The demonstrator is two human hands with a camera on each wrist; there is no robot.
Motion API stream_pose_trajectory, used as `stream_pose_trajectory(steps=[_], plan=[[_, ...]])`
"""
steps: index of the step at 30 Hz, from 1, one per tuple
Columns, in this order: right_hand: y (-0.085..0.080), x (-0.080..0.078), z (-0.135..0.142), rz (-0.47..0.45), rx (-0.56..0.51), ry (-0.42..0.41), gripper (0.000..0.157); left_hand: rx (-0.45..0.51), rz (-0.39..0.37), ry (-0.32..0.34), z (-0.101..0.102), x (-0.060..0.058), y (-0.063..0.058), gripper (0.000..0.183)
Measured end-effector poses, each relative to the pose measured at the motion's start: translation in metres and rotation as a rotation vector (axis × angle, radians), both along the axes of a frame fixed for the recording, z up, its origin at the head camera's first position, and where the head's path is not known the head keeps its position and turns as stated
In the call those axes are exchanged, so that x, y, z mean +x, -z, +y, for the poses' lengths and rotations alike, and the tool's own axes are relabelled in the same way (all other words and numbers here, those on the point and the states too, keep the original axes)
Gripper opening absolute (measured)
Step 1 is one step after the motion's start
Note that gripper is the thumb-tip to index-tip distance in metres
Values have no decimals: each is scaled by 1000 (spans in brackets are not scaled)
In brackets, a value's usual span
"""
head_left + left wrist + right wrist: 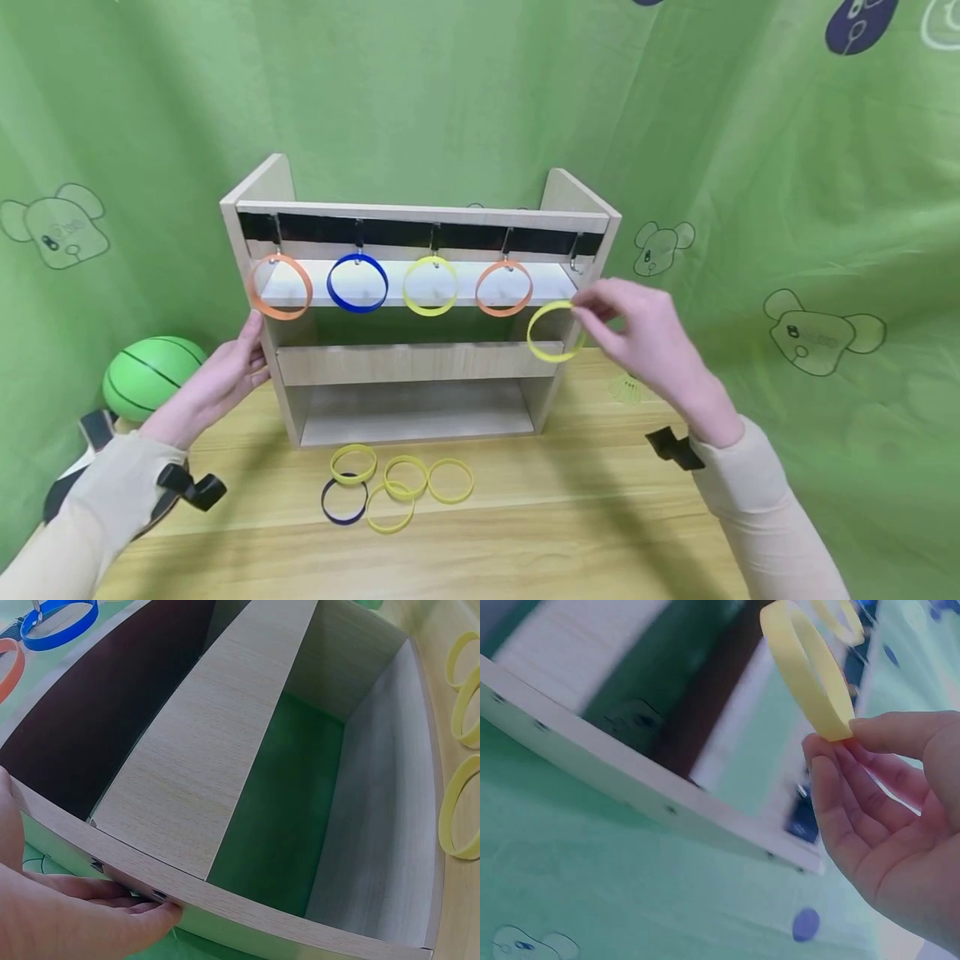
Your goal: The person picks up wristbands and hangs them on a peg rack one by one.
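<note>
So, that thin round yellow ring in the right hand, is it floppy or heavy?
The yellow ring is probably light: the right hand pinches it at just one edge. It seems stiff enough not to droop, since it looks round while held. Its thin band might bend a little if squeezed.

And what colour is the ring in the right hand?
Yellow: the ring in the right hand shows best in the right wrist view.

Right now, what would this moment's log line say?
left hand: touches rack side | right hand: pinches yellow ring | rightmost hook: bare
</note>
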State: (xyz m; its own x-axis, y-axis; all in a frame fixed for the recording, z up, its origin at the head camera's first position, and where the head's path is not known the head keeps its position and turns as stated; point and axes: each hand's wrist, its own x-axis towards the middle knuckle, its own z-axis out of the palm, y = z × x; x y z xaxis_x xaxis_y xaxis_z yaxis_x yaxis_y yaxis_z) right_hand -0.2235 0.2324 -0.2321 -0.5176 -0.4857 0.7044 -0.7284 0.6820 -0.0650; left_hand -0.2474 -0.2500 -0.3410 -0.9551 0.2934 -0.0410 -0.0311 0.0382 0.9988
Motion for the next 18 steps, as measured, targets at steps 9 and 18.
stream_pose_trajectory(steps=[9,18], plan=[[-31,-15,8,60,-75,79,7,1,2,-3,0,1,0,92],[-27,-29,14,-41,-62,126,8,3,3,-8,1,0,-1,94]])
